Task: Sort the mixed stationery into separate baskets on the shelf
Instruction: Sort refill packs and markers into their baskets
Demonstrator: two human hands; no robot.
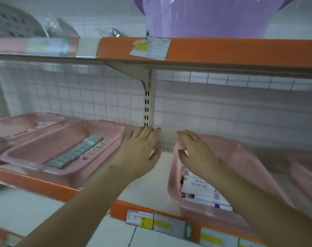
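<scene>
On the shelf (148, 184) four baskets stand in a row; the far-left basket (18, 125) sits just behind the second basket (44, 148), which holds a row of small blocks (75, 152) along its right side; a bare gap lies right of it, the left hand (141, 148) above it; next stands the third basket (240, 157) with stacked boxes (199, 191) at its front left, the right hand (196, 152) over its rear left rim; the fourth basket (304, 168) is at the far right; a tub (205, 16) stands on the upper shelf (223, 50).

Cream slotted upright (147, 104) at centre. On either side of it, white wire-grid backing (80, 97). Above it, orange-edged upper shelf (223, 50) with a price label (151, 48). Below it, white lower shelf (151, 179), orange-fronted, with a yellow tag (140, 220). Soft, even light.
</scene>
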